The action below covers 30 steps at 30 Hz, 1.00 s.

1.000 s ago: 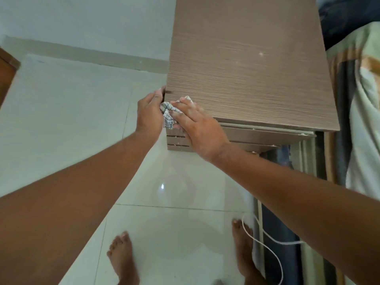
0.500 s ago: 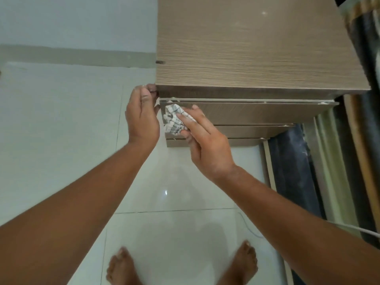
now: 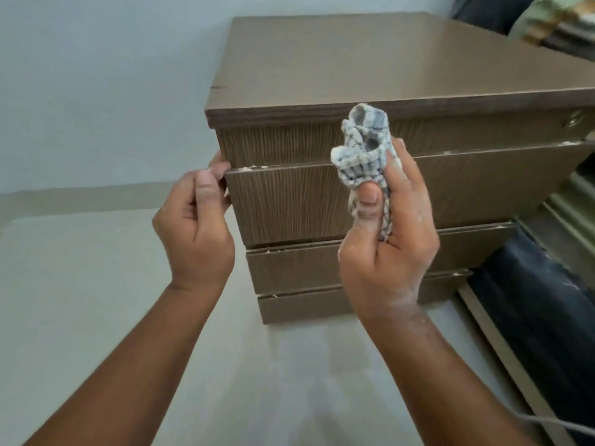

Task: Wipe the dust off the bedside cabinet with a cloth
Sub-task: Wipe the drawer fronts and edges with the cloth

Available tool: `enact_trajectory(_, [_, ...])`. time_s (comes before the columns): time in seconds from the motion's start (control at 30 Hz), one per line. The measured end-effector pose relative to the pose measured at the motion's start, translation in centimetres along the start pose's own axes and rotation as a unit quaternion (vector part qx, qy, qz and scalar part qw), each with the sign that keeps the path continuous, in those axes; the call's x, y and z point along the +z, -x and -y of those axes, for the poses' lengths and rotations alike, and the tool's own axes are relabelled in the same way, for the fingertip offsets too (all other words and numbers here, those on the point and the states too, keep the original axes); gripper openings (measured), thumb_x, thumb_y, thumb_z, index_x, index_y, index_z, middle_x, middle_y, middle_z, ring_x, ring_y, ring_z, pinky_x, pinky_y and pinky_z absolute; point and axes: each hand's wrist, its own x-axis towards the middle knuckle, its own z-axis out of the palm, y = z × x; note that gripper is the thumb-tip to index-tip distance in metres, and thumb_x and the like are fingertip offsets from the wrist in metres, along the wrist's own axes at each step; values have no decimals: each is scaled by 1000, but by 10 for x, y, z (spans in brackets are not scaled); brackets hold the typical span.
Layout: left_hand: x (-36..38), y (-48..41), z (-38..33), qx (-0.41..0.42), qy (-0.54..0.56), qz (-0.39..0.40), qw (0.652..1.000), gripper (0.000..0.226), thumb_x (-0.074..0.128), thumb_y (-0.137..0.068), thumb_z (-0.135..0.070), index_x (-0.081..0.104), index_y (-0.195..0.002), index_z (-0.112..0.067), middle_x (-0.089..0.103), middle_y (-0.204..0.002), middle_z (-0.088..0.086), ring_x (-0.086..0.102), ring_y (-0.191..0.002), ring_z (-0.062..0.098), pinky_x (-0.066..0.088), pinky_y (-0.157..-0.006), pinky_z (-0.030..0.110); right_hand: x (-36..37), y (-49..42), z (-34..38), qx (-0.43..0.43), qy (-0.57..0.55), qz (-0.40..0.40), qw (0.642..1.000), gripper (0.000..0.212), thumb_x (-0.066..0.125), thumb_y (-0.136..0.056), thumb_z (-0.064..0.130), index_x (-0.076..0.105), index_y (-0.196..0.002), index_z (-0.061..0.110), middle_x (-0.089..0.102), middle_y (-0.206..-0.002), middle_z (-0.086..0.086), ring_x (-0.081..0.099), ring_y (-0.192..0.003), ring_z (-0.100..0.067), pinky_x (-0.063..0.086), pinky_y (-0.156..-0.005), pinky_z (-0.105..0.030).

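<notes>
The brown wood-grain bedside cabinet (image 3: 370, 66) fills the upper middle, its stacked drawer fronts facing me. The top drawer (image 3: 289, 204) stands slightly out from the body, with pale dust along its upper edge. My left hand (image 3: 196, 220) grips that drawer's left corner, fingers curled round its side. My right hand (image 3: 386, 239), dusted white, holds a crumpled grey-and-white checked cloth (image 3: 363, 149) bunched upright in front of the drawer face, just below the cabinet's top edge.
Pale tiled floor (image 3: 80, 300) spreads to the left and below the cabinet, with a light wall behind. A bed with dark and patterned bedding (image 3: 531, 300) runs along the right side. A white cable (image 3: 553, 426) crosses the bottom right corner.
The view has dropped lower, facing the drawer fronts. My right hand has lifted the cloth off the top left corner and moved right. My left hand has shifted from the cabinet's top corner to the drawer's corner.
</notes>
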Motion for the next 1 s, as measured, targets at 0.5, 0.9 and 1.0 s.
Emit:
enact_trajectory(0.5, [-19, 39, -9, 27, -28, 11, 999, 31, 58, -97, -3, 63, -127, -13, 71, -101, -31, 68, -93, -9, 52, -86, 11, 2, -28, 24, -104, 20, 41, 994, 33, 55, -100, 7, 60, -132, -2, 58, -137, -12, 55, -132, -27, 45, -111, -27])
enact_trajectory(0.9, [-12, 39, -2, 36, -60, -32, 997, 25, 58, -92, -14, 75, -111, -9, 70, -80, -13, 60, -70, -1, 51, -70, 19, 40, -18, 52, -163, 189, 284, 926, 27, 51, -97, 24, 69, -116, 17, 67, -111, -4, 63, -96, -26, 54, -82, -41])
enact_trajectory(1.0, [-9, 42, -4, 54, -86, -39, 994, 34, 56, -92, -14, 69, -122, -2, 71, -93, -24, 61, -73, -9, 47, -72, 7, 32, -22, 38, -165, 212, 269, 925, 29, 47, -99, 29, 68, -114, 15, 65, -102, -4, 60, -88, -22, 52, -76, -40])
